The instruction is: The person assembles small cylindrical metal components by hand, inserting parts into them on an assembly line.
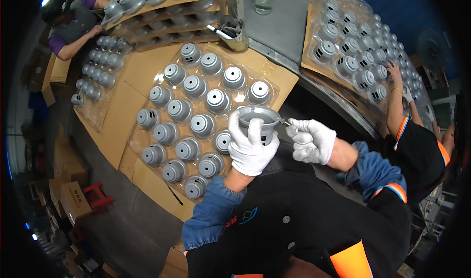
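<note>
In my white-gloved left hand is a grey cup-shaped metal housing, its open, notched mouth turned up. Thumb and fingers wrap round its wall. My right hand, also gloved in white, is closed in a pinch on a thin metal piece, whose tip meets the housing's rim; its exact kind is too small to make out. Just left of my hands, a clear plastic tray carries several similar grey housings, each bottom up with a dark hole in its top.
Cardboard lies under the tray. Behind it stand stacked trays, a container with pens and a glass bottle. More housings fill the right table, where a co-worker's hand reaches in. Another person works at far left.
</note>
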A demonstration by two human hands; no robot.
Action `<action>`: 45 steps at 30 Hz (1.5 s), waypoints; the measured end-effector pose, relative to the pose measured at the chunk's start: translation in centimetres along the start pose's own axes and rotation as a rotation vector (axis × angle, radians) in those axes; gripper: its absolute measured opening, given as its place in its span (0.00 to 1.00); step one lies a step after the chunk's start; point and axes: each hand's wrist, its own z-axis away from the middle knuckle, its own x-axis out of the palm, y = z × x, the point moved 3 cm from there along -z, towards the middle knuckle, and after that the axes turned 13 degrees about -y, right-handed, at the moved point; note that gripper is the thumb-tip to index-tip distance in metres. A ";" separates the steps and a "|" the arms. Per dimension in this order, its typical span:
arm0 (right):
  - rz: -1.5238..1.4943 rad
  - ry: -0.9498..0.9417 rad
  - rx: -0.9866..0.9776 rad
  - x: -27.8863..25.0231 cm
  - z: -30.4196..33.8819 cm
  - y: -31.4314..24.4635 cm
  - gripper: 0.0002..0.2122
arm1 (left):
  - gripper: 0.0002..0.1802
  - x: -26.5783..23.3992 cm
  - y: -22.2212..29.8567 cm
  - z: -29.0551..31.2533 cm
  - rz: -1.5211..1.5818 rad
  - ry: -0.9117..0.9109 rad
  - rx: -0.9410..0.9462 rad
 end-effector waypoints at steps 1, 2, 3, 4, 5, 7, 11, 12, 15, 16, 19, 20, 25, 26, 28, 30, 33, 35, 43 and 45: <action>-0.256 -0.198 -0.020 -0.7 -0.4 0.9 0.16 | 0.41 0.3 -0.4 0.0 -0.021 0.025 0.045; -0.317 -0.281 -0.091 -1.1 -0.7 1.7 0.17 | 0.41 0.5 -0.4 0.0 -0.042 0.051 0.090; -0.426 -0.360 -0.130 -1.4 -1.2 2.2 0.16 | 0.41 0.4 -0.3 -0.1 -0.043 0.049 0.092; -0.397 -0.326 -0.179 -1.7 -1.1 2.2 0.16 | 0.41 0.4 -0.2 -0.4 0.068 -0.011 -0.008; -0.369 -0.293 -0.229 -1.9 -1.0 2.2 0.15 | 0.42 0.6 -0.3 -0.5 0.180 -0.072 -0.106; 0.220 0.117 -0.494 -0.6 -0.1 0.9 0.14 | 0.43 1.5 -1.1 -0.2 0.281 -0.115 -0.205; 1.726 0.812 -1.072 0.2 0.2 -2.1 0.10 | 0.45 3.3 -1.8 0.3 0.465 -0.236 -0.272; 2.008 0.850 -1.251 1.9 -0.4 -1.8 0.08 | 0.46 3.4 -1.1 0.2 0.444 -0.288 -0.294; 2.181 0.754 -1.103 3.0 -3.2 -1.7 0.07 | 0.48 3.1 0.8 0.9 0.468 -0.270 -0.126; 2.116 0.725 -1.063 2.8 -3.1 -2.8 0.06 | 0.48 3.4 -0.2 1.5 0.509 -0.276 -0.203; 2.444 1.224 -1.091 -3.4 -2.1 -7.5 0.11 | 0.51 0.9 -0.1 1.4 0.981 -0.319 -0.498; 2.442 1.298 -0.911 -5.4 -1.3 -8.3 0.13 | 0.50 0.7 -0.1 1.8 1.020 -0.287 -0.488; 2.390 1.284 -0.818 -4.5 -0.7 -7.0 0.11 | 0.49 -0.3 -1.0 1.9 1.094 -0.220 -0.497; 2.378 1.245 -0.809 -4.3 -0.9 -6.7 0.11 | 0.49 -0.6 -0.8 1.9 1.091 -0.211 -0.501; 2.363 1.169 -0.825 -4.0 -1.1 -6.4 0.11 | 0.49 -1.0 -0.4 1.7 1.088 -0.199 -0.504; 2.378 1.143 -0.849 -3.5 -1.1 -6.4 0.11 | 0.49 -1.3 -0.2 1.6 1.130 -0.178 -0.520; 2.387 1.103 -0.896 -2.6 -0.9 -6.1 0.10 | 0.48 -1.8 0.0 1.5 1.080 -0.151 -0.478; 2.382 1.090 -0.920 -1.9 -0.7 -6.0 0.10 | 0.48 -1.7 -0.4 1.6 1.011 -0.150 -0.444; 2.307 0.924 -1.050 0.9 -0.3 -5.3 0.10 | 0.47 -1.7 -0.8 1.6 0.940 -0.129 -0.445; 2.309 0.912 -1.063 1.5 -0.4 -5.1 0.11 | 0.47 -1.5 -1.1 1.6 1.057 -0.151 -0.491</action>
